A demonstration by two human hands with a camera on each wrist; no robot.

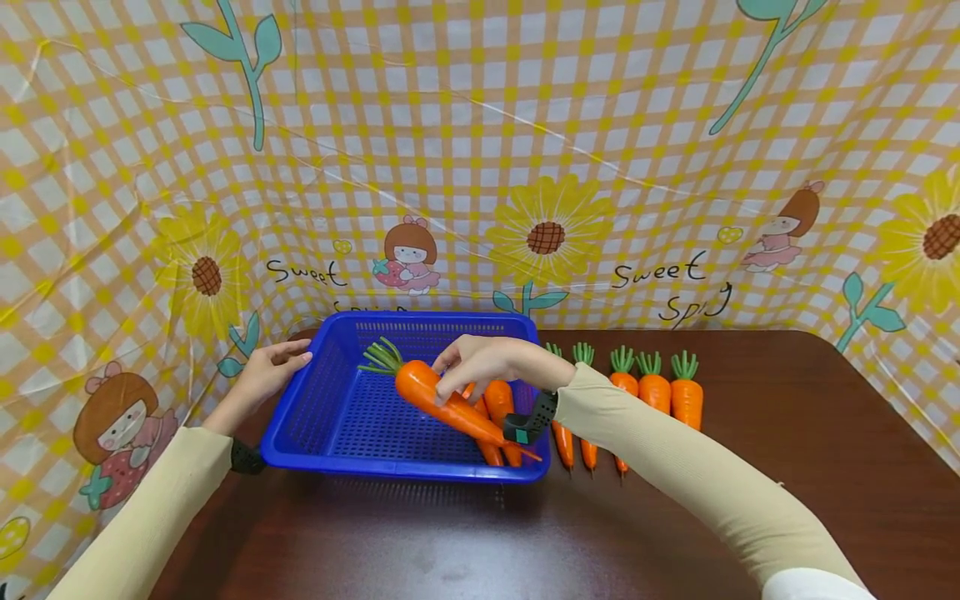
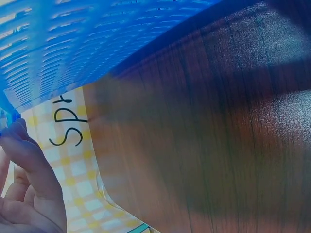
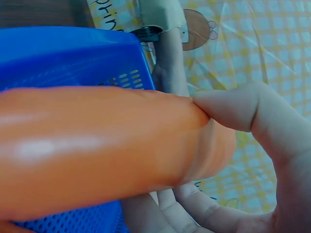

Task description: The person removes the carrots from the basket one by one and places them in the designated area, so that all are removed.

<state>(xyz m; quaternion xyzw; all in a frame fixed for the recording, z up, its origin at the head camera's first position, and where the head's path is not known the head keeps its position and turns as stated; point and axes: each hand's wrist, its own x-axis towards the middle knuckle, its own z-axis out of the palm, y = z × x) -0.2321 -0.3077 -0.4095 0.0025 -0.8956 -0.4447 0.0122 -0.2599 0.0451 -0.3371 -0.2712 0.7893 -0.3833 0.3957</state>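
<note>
My right hand (image 1: 480,362) grips an orange carrot (image 1: 422,386) with green stems, tilted over the blue plastic basket (image 1: 405,468). In the right wrist view the thumb presses on one side of the held carrot (image 3: 107,145), with fingers curled beneath. Below it, on the right side inside the basket, lie two more carrots (image 1: 498,398), partly hidden by the hand and the held one. At the basket's left rim, my left hand (image 1: 272,371) pinches the edge between thumb and fingers; the left wrist view shows that hand (image 2: 31,184) beside the slotted wall (image 2: 97,43).
To the right of the basket, several carrots (image 1: 655,393) lie in a row on the dark wooden table (image 1: 787,433), stems toward the back. My right forearm covers part of them. A checked cloth (image 1: 450,150) with flower prints hangs behind and at the sides.
</note>
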